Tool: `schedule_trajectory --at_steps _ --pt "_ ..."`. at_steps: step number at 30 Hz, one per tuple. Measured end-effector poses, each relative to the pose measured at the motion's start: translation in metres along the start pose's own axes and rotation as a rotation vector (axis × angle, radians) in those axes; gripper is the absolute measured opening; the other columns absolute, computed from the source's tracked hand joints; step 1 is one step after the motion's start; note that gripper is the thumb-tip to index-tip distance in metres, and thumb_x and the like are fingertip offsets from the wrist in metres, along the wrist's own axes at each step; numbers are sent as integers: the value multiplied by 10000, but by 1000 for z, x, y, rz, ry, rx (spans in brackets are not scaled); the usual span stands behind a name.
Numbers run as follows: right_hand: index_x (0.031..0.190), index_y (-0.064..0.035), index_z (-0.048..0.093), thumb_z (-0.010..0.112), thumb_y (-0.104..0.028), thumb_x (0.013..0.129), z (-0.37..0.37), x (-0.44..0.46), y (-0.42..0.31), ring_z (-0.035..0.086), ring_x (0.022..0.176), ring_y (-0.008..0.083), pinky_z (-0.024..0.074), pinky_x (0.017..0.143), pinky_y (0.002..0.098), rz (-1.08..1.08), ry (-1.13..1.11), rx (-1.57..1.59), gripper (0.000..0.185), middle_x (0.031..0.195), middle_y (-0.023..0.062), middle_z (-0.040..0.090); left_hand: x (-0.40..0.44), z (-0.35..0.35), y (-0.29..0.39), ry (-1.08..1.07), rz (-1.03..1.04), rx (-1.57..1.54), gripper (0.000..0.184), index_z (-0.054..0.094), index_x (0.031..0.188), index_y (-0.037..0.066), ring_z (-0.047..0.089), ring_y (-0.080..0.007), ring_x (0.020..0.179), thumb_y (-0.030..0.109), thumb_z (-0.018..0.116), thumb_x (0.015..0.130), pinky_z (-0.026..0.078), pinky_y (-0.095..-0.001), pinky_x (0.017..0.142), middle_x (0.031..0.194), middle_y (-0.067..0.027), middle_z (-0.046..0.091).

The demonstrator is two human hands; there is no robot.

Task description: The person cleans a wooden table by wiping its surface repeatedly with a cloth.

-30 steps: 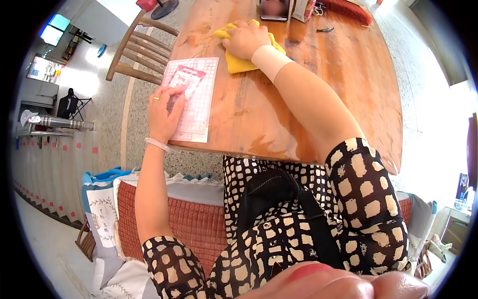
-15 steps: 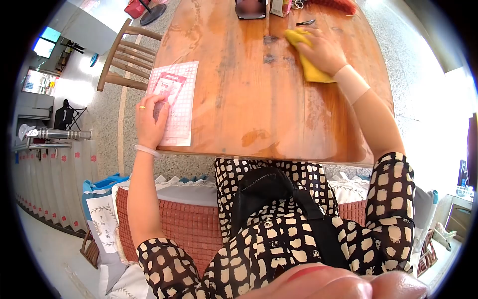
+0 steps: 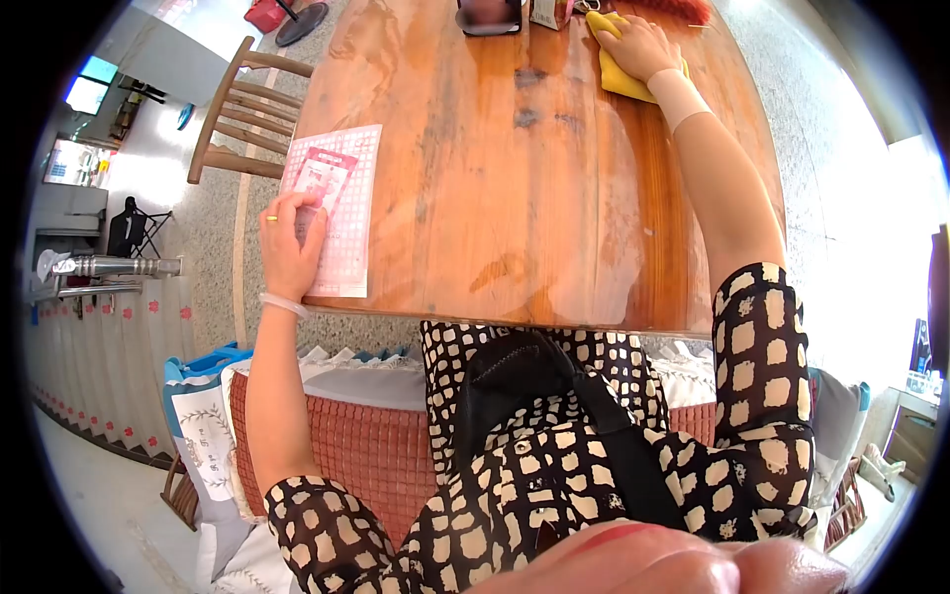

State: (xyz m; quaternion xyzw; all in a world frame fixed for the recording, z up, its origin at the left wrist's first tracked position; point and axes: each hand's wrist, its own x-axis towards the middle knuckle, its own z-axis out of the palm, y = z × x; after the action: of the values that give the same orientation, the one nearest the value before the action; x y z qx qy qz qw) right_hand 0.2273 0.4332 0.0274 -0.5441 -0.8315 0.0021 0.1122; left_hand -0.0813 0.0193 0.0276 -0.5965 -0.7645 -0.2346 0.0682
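Near the far right of the wooden table (image 3: 445,198), my right hand (image 3: 641,48) presses on a folded yellow cloth (image 3: 621,81), fingers over its upper part. My left hand (image 3: 287,247) rests at the left edge, thumb apart from the fingers, fingertips on the lower end of a pink-and-white packet (image 3: 327,170). Beneath the packet lies a white sheet with a pink grid (image 3: 351,238). The left palm covers part of both.
At the far edge are a phone-like device (image 3: 490,18), a small box (image 3: 546,12) and something red and fuzzy (image 3: 673,8). A wooden chair (image 3: 223,109) stands to the left. Glossy patches mark the tabletop.
My right hand and the yellow cloth have moved farther away across the table, over the spot where a small dark item lay. My left hand stays on the packet.
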Motion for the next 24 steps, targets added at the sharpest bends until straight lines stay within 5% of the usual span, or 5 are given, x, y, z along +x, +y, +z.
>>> schedule_trajectory --at_steps 11,15,20,22,24 --pt "1245 -246 602 495 -497 850 -22 -104 -94 446 1253 291 357 1012 508 -407 6 41 481 1364 56 491 1 2 -2 5 -8 -17 213 591 1041 72 493 -305 1067 182 620 861 381 -404 943 1117 -108 570" --pt "1256 -241 597 504 -483 856 -23 -97 -73 450 1254 301 364 1038 446 -438 -11 159 476 1375 49 486 -2 1 -6 8 -3 -45 217 588 1051 60 487 -300 1088 172 616 867 370 -398 964 1135 -118 558" --pt "1331 -141 531 503 -514 870 -35 -62 39 500 1232 288 403 1025 420 -61 -48 6 593 1355 115 515 -3 2 -9 -16 -48 -71 206 581 1054 48 478 -303 1118 148 604 876 356 -394 986 1148 -132 544" --pt "1320 -164 545 507 -534 852 -35 -37 87 536 1193 303 403 1017 424 212 -130 24 597 1319 114 552 -2 3 -10 -19 -41 -64 206 577 1055 44 478 -302 1119 145 601 877 356 -391 987 1149 -131 541" --pt "1319 -194 548 505 -544 840 -34 -20 123 545 1178 317 406 1007 421 194 -46 -7 595 1314 111 557 -3 2 -9 -28 -55 -56 204 570 1052 38 479 -298 1119 142 597 880 357 -386 987 1151 -128 536"
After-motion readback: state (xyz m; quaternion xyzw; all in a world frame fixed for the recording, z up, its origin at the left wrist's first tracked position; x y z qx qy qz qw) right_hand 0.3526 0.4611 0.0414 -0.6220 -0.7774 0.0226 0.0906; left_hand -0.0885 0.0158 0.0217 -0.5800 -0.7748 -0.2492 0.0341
